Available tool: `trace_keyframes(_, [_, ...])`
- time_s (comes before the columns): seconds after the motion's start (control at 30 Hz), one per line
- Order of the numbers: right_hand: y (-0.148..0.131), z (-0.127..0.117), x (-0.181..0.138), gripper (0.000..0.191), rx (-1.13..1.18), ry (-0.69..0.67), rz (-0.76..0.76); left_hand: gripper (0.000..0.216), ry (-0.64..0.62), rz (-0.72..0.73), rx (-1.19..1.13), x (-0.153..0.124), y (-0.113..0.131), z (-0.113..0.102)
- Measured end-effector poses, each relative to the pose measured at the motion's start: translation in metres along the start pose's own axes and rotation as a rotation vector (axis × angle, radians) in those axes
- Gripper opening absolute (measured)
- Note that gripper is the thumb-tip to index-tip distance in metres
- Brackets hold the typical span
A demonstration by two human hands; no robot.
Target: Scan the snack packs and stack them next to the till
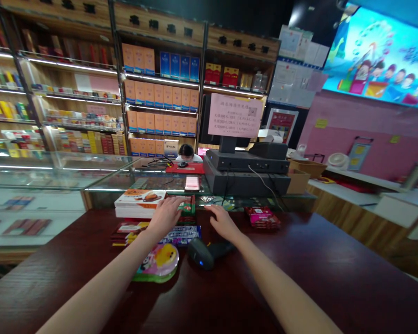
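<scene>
My left hand [166, 214] rests palm down, fingers stretched, on a dark red and green packet [187, 205] stacked on the dark wooden counter [299, 260]. My right hand [221, 221] lies flat and open on the counter just right of that stack, holding nothing. A black handheld barcode scanner [205, 253] lies under my right forearm. A white flat box [139, 202] sits left of my left hand. A blue packet [181, 235] and a round pink and yellow pack [158, 262] lie nearer me.
A red snack packet [264, 217] lies to the right on the counter. Behind stand a black till with its screen [245, 169], a glass display case [52, 178], shelves of boxed goods [160, 97], and a person's head [186, 151] beyond the glass.
</scene>
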State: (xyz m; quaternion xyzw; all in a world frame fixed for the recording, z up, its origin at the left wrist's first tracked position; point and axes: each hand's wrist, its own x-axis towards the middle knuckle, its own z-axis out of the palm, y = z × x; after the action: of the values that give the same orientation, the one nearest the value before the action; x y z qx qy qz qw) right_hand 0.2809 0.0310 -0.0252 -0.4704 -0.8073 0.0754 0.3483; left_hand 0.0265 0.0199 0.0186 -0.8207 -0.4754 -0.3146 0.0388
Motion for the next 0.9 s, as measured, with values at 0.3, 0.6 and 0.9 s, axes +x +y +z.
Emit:
trace_keyframes(0.3, [-0.019,0.022,0.017,0.062,0.051,-0.020,-0.035,0.047,0.073,0.082,0.245,-0.022,-0.023,-0.003])
trace_keyframes(0.6, [-0.029,0.032,0.022,0.058,-0.013,-0.011,-0.055,0.050,0.168,0.015,0.389,-0.039,-0.031,0.011])
trace_keyframes(0.9, [-0.023,0.040,0.021,0.057,-0.012,0.000,-0.043,0.040,0.177,-0.038,0.396,-0.042,-0.029,0.012])
